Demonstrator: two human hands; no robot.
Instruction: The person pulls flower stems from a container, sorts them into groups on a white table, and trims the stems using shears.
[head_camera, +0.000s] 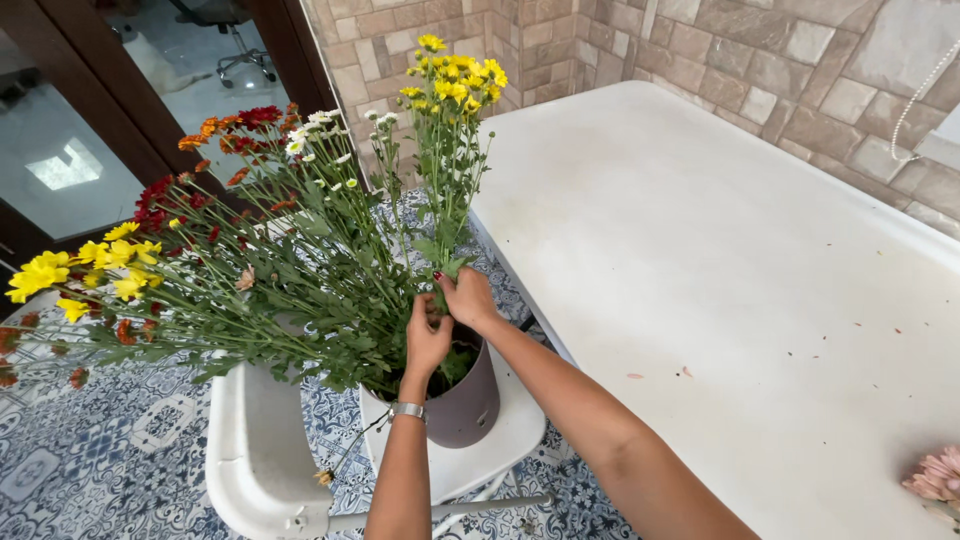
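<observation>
Both hands meet over a grey bucket (468, 400) on a white chair (262, 460). The left hand (427, 338) and right hand (467, 296) close around yellow chrysanthemum stems (447, 190); leaves hide the fingertips.

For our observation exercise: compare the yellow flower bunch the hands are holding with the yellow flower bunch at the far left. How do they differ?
1. The upright yellow bunch stands nearly vertical; the leaning yellow bunch splays far out sideways over the tiled floor.
2. The left hand and right hand grip the upright bunch's stems; nothing touches the leaning bunch.
3. The upright bunch looks tighter, the leaning bunch looser.

Both rise from the grey pot.
</observation>
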